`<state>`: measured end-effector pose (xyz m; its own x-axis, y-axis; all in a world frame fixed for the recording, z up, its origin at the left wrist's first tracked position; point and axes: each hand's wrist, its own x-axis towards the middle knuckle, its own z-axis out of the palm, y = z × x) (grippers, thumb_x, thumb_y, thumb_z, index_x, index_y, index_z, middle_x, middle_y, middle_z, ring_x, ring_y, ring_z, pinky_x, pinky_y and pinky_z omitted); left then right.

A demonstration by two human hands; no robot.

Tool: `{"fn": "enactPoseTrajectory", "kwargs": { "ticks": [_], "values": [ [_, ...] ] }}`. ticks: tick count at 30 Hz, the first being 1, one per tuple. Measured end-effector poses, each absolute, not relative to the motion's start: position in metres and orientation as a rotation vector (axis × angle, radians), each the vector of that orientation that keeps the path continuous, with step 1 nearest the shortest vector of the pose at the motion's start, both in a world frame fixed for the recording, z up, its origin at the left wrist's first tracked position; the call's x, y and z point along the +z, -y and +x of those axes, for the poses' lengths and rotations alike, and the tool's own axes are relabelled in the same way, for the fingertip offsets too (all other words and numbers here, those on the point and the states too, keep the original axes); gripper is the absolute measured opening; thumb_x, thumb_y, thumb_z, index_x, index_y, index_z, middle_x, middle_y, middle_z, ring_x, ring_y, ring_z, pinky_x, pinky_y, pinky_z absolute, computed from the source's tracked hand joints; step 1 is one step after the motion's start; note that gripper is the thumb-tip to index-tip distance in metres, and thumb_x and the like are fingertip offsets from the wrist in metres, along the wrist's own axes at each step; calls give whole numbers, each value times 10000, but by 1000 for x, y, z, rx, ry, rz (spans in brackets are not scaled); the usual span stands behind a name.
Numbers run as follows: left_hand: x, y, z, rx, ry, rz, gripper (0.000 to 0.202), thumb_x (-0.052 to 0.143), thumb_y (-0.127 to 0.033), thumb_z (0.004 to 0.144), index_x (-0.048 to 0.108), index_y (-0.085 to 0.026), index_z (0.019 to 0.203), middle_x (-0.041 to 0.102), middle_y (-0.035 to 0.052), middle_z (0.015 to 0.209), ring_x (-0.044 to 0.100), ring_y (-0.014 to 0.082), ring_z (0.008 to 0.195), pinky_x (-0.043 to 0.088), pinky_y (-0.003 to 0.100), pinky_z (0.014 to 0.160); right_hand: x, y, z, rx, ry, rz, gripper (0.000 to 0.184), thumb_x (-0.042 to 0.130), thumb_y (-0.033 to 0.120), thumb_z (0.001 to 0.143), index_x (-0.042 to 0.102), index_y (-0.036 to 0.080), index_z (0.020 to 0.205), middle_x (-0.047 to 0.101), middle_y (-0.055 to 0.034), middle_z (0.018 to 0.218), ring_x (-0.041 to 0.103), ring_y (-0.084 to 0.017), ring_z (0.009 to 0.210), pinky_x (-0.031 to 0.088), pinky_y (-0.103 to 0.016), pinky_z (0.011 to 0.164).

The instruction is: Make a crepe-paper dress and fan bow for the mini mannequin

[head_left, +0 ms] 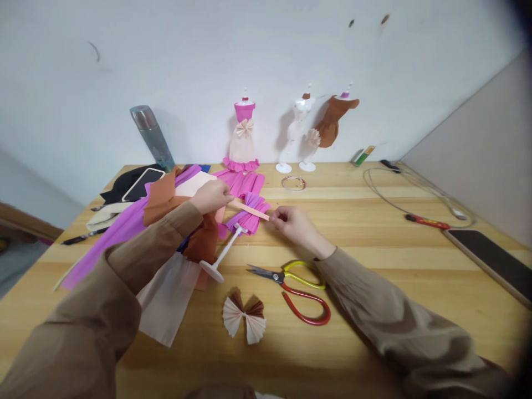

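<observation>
A narrow peach paper strip (251, 210) is stretched between my two hands. My left hand (211, 197) pinches its left end, and my right hand (288, 221) pinches its right end. Under the strip, a small mannequin stand (226, 252) lies tilted on its side, its body wrapped in a pink and purple paper dress (249, 221). The strip crosses that dress at the middle. Closer to me rest scissors (279, 276) with one yellow and one red handle, blades partly apart. A pleated brown and cream paper bow (244, 318) lies left of them.
Behind stand a mannequin in a pink and cream dress (242, 147), a bare white mannequin (296, 124) and one in brown paper (332, 122). Coloured paper sheets (97, 246) pile up at left beside a flask (153, 136). At right are a cable (409, 191), a glue gun-like red tool (428, 221) and a phone (490, 260).
</observation>
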<state>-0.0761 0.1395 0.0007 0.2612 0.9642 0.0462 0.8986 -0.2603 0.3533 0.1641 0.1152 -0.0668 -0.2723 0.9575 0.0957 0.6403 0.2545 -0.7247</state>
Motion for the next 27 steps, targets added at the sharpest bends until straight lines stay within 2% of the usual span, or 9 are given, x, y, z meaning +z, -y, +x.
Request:
{"fn": "enactPoseTrajectory", "kwargs": {
  "ticks": [5,10,13,15,16,18,22,25,27],
  "values": [
    [-5,-142,-73,390,-1758,2239,269,558,-243,719,428,-196,487,412,-10,521,388,148,564,258,289,591,-66,-112,163,711,2044,-1439,138,573,249,749,614,171,643,552,-10,558,431,-123,540,287,-274,547],
    [3,-137,-80,434,-1719,2226,248,532,-269,765,491,-174,539,453,-7,555,435,142,604,296,271,607,-59,-112,168,771,2003,-1386,206,564,336,767,602,172,649,533,-1,544,426,-119,517,299,-268,524],
    [13,-130,-84,536,-1741,2181,197,527,-309,788,627,-140,771,590,29,727,503,151,685,353,256,641,-41,-112,176,812,1915,-1348,236,553,371,777,573,176,647,552,-14,566,440,-119,506,323,-268,503],
    [18,-125,-84,651,-1786,2141,259,543,-310,778,647,-123,924,639,56,838,534,162,738,383,256,670,-24,-109,181,847,1731,-1309,217,590,372,770,574,180,669,545,-11,571,423,-110,481,314,-263,469],
    [19,-124,-83,683,-1790,2130,255,551,-296,767,652,-120,922,646,58,836,538,163,738,386,256,670,-15,-107,184,862,1632,-1285,201,626,359,759,582,184,671,530,-4,561,395,-98,459,286,-257,441],
    [17,-123,-77,649,-1744,2100,169,552,-253,746,654,-123,783,626,38,736,522,151,690,372,253,641,1,-101,189,853,1480,-1226,193,677,337,750,589,188,665,527,-1,560,355,-80,432,239,-246,401],
    [5,-128,-63,480,-1662,1950,171,567,-227,714,596,-133,575,500,-16,524,438,110,545,311,243,544,25,-87,208,825,1385,-1063,247,721,377,757,606,188,648,477,32,513,332,-66,415,203,-232,392],
    [-5,-133,-56,431,-1673,1859,198,585,-228,696,562,-138,521,428,-34,449,381,89,471,285,228,488,38,-80,225,910,1637,-1118,418,644,519,814,613,175,579,466,20,494,344,-70,444,225,-228,414],
    [-11,-135,-53,392,-1672,1785,221,577,-229,707,545,-141,506,422,-32,430,381,83,441,298,214,465,42,-79,228,1207,2005,-1107,484,624,582,796,624,167,548,504,-6,509,410,-93,480,288,-237,447]
  ]
}}
